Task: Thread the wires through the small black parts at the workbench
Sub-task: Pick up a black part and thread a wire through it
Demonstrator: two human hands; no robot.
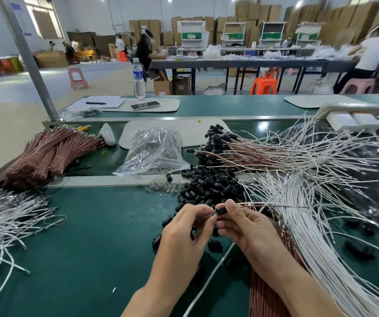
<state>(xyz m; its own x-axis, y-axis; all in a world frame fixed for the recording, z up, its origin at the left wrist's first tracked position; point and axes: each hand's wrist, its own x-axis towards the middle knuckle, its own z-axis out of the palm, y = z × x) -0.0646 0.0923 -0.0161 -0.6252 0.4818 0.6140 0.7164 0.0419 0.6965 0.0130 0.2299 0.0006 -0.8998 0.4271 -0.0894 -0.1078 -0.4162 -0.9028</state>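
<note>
My right hand point(243, 225) pinches a small black part point(221, 211) between thumb and fingers, just in front of a heap of loose black parts point(211, 191). A thin brown and white wire pair point(275, 205) runs out of that part to the right. My left hand point(184, 229) pinches the small clear tip point(211, 213) at the part's left end. Both hands meet over the green workbench point(92, 236). A pile of finished wires with black parts point(241, 149) lies behind.
Brown wire bundles point(46, 154) sit at the back left, white wires point(5, 216) at the left and more white wires point(309, 213) at the right. A clear plastic bag point(154, 152) lies behind the heap. A water bottle point(138, 77) stands on the far bench. People sit at tables beyond.
</note>
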